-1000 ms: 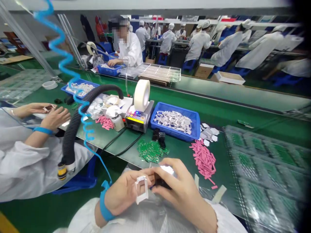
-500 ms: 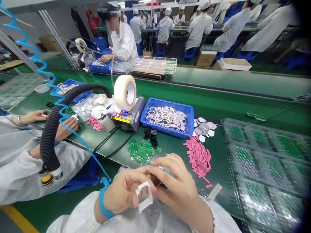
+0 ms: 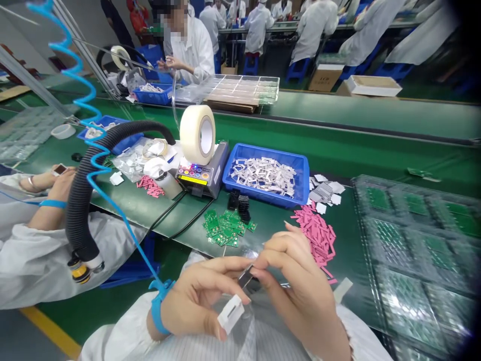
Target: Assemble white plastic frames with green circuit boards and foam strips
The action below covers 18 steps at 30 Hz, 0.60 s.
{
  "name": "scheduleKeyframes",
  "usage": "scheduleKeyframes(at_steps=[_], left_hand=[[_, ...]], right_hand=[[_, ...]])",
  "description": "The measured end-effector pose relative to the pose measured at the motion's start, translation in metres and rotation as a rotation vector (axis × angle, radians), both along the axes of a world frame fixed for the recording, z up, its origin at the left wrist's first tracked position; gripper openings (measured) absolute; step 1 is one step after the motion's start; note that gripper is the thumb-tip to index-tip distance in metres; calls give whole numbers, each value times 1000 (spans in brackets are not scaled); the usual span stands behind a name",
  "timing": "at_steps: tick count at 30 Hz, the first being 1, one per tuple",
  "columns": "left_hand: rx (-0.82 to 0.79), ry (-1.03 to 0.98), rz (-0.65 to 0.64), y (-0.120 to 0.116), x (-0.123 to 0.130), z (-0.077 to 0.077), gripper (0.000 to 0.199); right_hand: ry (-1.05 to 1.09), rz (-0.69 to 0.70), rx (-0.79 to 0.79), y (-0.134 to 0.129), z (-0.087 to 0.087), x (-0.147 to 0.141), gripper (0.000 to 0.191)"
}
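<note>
Between the thumb and fingers of my left hand (image 3: 205, 301) is a white plastic frame (image 3: 231, 314), tilted edge-on. A thin dark flat piece (image 3: 246, 277) lies between both hands; my right hand (image 3: 300, 286) pinches its right end with thumb and forefinger, and my left fingertips touch its other end. A blue band (image 3: 161, 311) circles my left wrist. Beyond the hands are green circuit boards (image 3: 227, 226), black pieces (image 3: 240, 204) and a heap of pink strips (image 3: 317, 233).
A blue bin (image 3: 303, 175) holds white frames. Left of it, a tape roll (image 3: 197, 134) stands on a grey device (image 3: 205, 180). Clear trays (image 3: 413, 240) lie at the right. A black hose (image 3: 77, 215) and coiled blue cord are near a co-worker's hands (image 3: 62, 183).
The white frame has turned from showing its opening to nearly edge-on. The dark piece shows more clearly between my fingertips. My right hand has shifted slightly right, and the view has tilted down.
</note>
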<state>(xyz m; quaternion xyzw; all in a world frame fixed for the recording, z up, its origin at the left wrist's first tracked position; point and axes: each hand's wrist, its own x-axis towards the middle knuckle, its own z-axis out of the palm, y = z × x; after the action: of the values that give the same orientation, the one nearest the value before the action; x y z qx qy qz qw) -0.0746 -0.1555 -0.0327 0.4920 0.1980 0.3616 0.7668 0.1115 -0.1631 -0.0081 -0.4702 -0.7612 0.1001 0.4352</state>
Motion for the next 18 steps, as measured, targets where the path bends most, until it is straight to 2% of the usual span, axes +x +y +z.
scheduleKeyframes(at_steps=[10,18], left_hand=[[20,29,-21,0,-4,-4,34],[-4,64,-7,5,0,-3,33]], right_hand=[[-9,12,-8,-1,-5,0,11],[-35,-42,36,-1,-13,-2,13]])
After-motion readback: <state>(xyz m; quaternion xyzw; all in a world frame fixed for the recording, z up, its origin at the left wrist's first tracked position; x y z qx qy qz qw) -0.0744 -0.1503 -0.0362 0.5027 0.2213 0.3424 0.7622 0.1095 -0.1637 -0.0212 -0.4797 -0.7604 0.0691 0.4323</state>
